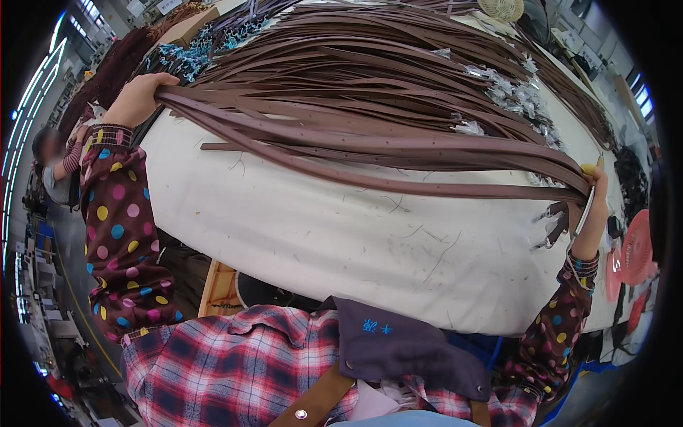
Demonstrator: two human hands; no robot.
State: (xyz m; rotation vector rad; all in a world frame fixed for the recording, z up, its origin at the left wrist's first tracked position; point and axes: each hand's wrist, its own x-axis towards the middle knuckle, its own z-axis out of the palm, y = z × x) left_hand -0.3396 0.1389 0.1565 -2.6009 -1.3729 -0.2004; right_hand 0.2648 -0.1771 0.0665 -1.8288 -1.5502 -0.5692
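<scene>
Left hand [135, 101] up at ten o'clock, right hand [596, 206] out at three, fingers of both clamped on the brown strap bundle [434, 158] spanning between them over the white tabletop [320, 228], looks like a straightening step, the next move calling for even tension!

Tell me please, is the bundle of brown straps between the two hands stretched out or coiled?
Stretched out: the bundle of brown straps runs from the left hand to the right hand, without visible coil.
</scene>
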